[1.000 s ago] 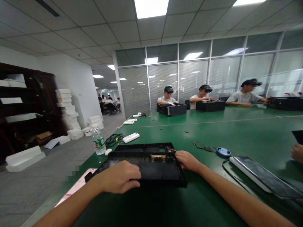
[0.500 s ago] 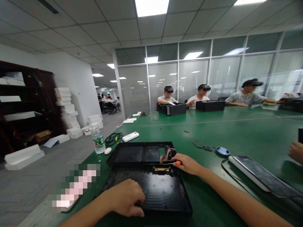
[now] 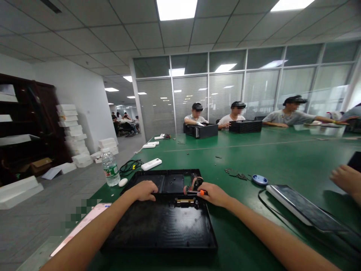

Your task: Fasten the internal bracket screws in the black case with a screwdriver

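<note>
A black plastic case [image 3: 158,226] lies opened out on the green table, its two shallow halves joined along the middle. My left hand [image 3: 145,190] is at the middle wall of the case, fingers curled over the far half and thumb close to the wall; its fingertips are partly hidden. My right hand [image 3: 214,194] is closed around a screwdriver [image 3: 202,192] with an orange handle, whose shaft points left. Just beyond that hand, striped wires [image 3: 195,183] loop up from the far half. A brass-coloured bar [image 3: 185,201] is fixed near the top of the near half.
To the left are a water bottle [image 3: 110,169], a black cable [image 3: 131,166], a white device [image 3: 151,164] and a phone [image 3: 81,226]. A blue round dish [image 3: 260,180] and a tablet-like device [image 3: 307,207] lie right. Another person's hand [image 3: 345,180] is at the right edge.
My left hand has moved forward from above the near half to the middle wall of the case. The right hand stays by the wires with the screwdriver. The view has turned slightly.
</note>
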A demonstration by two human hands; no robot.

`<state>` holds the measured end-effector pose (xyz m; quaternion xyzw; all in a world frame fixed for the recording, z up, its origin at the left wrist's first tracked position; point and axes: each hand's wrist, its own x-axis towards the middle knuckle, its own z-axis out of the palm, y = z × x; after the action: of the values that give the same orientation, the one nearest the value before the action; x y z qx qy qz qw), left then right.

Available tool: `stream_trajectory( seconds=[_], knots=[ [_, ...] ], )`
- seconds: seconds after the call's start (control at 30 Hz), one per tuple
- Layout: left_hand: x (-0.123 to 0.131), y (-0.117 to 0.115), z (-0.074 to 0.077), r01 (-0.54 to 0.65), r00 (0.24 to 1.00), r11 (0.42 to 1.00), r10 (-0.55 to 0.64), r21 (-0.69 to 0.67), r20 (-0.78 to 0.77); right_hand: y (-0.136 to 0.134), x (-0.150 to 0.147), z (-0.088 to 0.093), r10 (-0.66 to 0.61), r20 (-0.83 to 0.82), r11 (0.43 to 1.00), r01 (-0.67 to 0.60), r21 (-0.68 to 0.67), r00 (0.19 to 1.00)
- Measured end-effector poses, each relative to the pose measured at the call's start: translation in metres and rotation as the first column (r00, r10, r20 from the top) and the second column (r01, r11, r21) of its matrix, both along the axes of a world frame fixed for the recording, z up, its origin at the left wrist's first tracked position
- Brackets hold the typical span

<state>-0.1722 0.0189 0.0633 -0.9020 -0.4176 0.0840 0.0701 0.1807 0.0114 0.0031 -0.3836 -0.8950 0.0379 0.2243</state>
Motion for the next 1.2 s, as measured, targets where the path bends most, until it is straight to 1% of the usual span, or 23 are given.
stream_trajectory(
  seconds=[0.07,0.17,0.23,0.27,0.33,0.37,0.47,0.53,0.63,0.73,0.83,0.87,0.93,1.1,1.2],
  knots=[
    [-0.003,0.005,-0.001,-0.019,1.000,1.000,0.019,0.019,-0.017,0.001,-0.004,-0.002,-0.016,0.005,1.000,0.016,0.000,1.000],
    [-0.002,0.007,0.001,-0.093,0.995,0.996,0.092,-0.014,-0.043,0.002,-0.008,-0.002,-0.025,0.000,1.000,0.025,0.016,1.000],
    [0.006,0.003,0.003,-0.086,0.996,0.996,0.086,-0.012,-0.007,0.003,-0.008,0.001,-0.032,-0.043,0.998,0.035,0.054,0.999],
    [0.012,-0.001,0.004,-0.048,0.998,0.999,0.047,0.011,0.038,0.004,-0.007,0.002,-0.047,-0.084,0.996,0.053,0.077,0.995],
    [0.030,-0.012,0.006,0.071,0.986,0.994,-0.083,0.086,0.142,0.007,-0.003,0.005,-0.103,-0.195,0.987,0.125,0.105,0.975],
    [0.040,-0.018,0.006,0.134,0.974,0.985,-0.151,0.110,0.167,0.010,0.000,0.005,-0.138,-0.252,0.980,0.169,0.104,0.958],
    [0.070,-0.033,0.001,0.305,0.935,0.945,-0.321,0.116,0.154,0.015,0.007,0.001,-0.211,-0.351,0.966,0.250,0.068,0.912],
    [0.088,-0.037,-0.005,0.389,0.903,0.907,-0.410,0.159,0.127,0.016,0.009,-0.003,-0.222,-0.339,0.965,0.255,0.055,0.914],
    [0.109,-0.037,-0.019,0.492,0.852,0.833,-0.520,0.253,0.056,0.014,0.011,-0.008,-0.226,-0.259,0.963,0.255,0.084,0.939],
    [0.123,-0.034,-0.035,0.527,0.825,0.779,-0.565,0.338,0.016,0.009,0.010,-0.008,-0.195,-0.141,0.966,0.215,0.143,0.971],
    [0.127,-0.032,-0.047,0.540,0.807,0.754,-0.590,0.374,0.022,0.006,0.010,-0.006,-0.160,-0.077,0.969,0.172,0.179,0.984],
    [0.125,-0.032,-0.049,0.544,0.804,0.755,-0.594,0.367,0.032,0.006,0.010,-0.006,-0.154,-0.072,0.969,0.165,0.184,0.985],
    [0.122,-0.033,-0.051,0.530,0.808,0.776,-0.584,0.341,0.074,0.006,0.010,-0.005,-0.152,-0.070,0.968,0.163,0.192,0.986],
    [0.118,-0.037,-0.053,0.412,0.847,0.858,-0.485,0.306,0.218,0.007,0.012,-0.004,-0.184,-0.051,0.958,0.191,0.213,0.982],
    [0.122,-0.037,-0.056,0.378,0.863,0.872,-0.453,0.311,0.222,0.008,0.013,-0.005,-0.212,-0.039,0.955,0.215,0.206,0.977]
  ],
)
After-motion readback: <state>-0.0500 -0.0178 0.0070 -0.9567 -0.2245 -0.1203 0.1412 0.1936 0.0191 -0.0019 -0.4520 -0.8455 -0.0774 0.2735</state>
